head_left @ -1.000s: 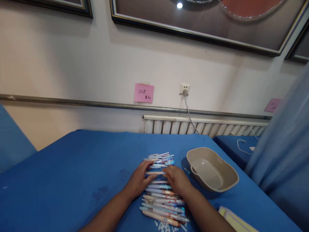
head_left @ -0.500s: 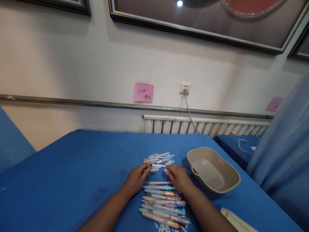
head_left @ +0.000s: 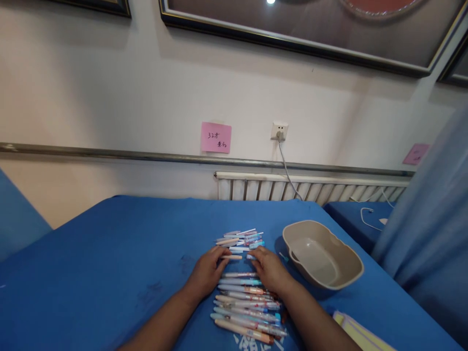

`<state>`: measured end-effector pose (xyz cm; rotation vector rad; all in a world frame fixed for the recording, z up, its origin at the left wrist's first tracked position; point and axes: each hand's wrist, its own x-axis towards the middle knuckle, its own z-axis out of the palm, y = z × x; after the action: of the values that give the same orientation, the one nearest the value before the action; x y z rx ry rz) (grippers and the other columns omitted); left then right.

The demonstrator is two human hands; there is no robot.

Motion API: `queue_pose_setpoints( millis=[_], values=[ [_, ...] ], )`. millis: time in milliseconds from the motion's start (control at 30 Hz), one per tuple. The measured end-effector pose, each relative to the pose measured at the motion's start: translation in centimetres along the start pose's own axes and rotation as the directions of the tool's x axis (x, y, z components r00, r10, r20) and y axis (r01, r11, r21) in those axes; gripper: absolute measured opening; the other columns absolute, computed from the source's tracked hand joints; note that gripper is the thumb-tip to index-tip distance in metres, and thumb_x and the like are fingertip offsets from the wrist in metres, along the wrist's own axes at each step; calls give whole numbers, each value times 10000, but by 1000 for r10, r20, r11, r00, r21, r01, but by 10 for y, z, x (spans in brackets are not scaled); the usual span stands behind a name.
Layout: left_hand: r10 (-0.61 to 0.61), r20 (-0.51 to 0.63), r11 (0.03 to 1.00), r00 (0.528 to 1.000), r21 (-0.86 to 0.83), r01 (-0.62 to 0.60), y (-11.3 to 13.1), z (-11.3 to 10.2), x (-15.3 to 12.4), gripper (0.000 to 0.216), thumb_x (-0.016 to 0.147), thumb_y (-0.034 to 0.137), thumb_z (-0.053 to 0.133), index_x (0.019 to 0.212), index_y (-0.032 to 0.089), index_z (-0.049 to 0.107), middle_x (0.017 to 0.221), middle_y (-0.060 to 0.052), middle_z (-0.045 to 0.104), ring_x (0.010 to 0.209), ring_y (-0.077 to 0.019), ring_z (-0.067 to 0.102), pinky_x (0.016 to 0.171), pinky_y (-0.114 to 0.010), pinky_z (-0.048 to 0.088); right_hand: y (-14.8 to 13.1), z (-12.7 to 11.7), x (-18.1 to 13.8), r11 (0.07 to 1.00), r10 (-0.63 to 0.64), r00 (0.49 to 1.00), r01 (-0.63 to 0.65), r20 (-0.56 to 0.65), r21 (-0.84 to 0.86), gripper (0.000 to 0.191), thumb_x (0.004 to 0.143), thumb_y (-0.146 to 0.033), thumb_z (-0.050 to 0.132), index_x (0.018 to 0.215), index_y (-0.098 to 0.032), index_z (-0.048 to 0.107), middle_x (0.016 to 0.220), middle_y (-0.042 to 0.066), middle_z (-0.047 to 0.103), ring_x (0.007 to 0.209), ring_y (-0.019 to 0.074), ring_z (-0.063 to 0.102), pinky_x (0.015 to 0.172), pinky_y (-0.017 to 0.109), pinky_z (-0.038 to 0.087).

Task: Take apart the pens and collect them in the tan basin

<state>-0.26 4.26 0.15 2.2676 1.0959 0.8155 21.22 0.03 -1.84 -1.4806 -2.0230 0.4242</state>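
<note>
My left hand (head_left: 207, 269) is closed, thumb and fingers pinching a peach pen barrel (head_left: 234, 257) that points to the right. Facing it across a small gap, my right hand (head_left: 271, 270) pinches a short pale-blue pen part (head_left: 250, 257); its far end is hidden by the fingers. Just beyond both hands lies a loose pile of pen parts (head_left: 228, 242), with barrels, thin white refills and clear pieces. Closer to me, several whole pens (head_left: 243, 316) lie side by side in a row, their right ends partly covered by my right hand and forearm.
A beige plastic basin (head_left: 321, 253) stands to the right of my right hand on the blue tablecloth (head_left: 109, 273). A small teal piece (head_left: 283, 256) lies beside it. Near my right forearm is a yellow packet (head_left: 360, 334). A radiator (head_left: 256, 189) and wall lie behind the table.
The peach barrel in my left hand shows more clearly, slightly farther right. Both hands stay nearly in place; the view has shifted a little.
</note>
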Motion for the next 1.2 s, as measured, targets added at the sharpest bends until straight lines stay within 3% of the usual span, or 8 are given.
queue_pose_setpoints(
  millis=[100,267,467,700,867,1067,1200],
  values=[
    [-49,-9,998,999,-26,49,0,0,1,188,830,312,472,907,210,609,892,-34,661,831,-188,596,753,-272,441,-1,-1,0,1000,-10,1000,10,13,3,295,848,-122,448,1092,-215,585,1043,57,592,981,153,541,861,237,394],
    [-202,10,951,979,-236,198,9,3,4,283,862,412,392,916,192,562,822,-21,677,692,-168,605,638,-254,457,-16,-7,1,992,-20,996,31,89,-124,285,902,-255,428,1155,-278,555,1014,44,607,925,169,569,795,250,411],
    [-56,126,989,990,-129,72,23,10,-1,189,848,356,457,865,192,550,791,-4,630,729,-162,562,661,-243,417,-37,-7,1,979,-20,990,48,140,-197,228,887,-278,455,1068,-236,588,978,53,632,918,188,573,778,258,406],
    [-134,46,989,990,-50,136,6,0,4,196,845,343,427,836,187,545,741,5,598,693,-164,543,637,-243,387,-16,-9,0,992,-2,999,8,46,-126,302,865,-213,461,1153,-190,549,1060,87,597,990,192,545,872,286,388],
    [-213,19,975,977,-60,214,-8,-4,8,202,833,344,425,803,184,543,739,6,603,712,-170,558,648,-243,398,-3,-7,3,992,-2,997,11,76,-128,326,883,-119,373,1123,-194,580,1030,84,607,960,171,554,846,263,395],
    [-217,9,971,976,-100,217,-6,1,6,226,825,364,446,849,175,567,703,18,596,652,-154,548,601,-227,390,-8,-7,5,985,34,999,-34,1,-171,354,831,-207,533,1183,-242,541,1109,72,585,1047,224,501,903,343,351],
    [-208,32,971,978,-112,210,-1,3,5,239,816,384,459,851,175,568,678,24,576,627,-149,528,572,-219,381,-9,-8,4,998,6,997,-11,-78,-69,351,823,-203,541,1172,-242,534,1122,60,584,1057,208,498,914,338,354]
  ],
)
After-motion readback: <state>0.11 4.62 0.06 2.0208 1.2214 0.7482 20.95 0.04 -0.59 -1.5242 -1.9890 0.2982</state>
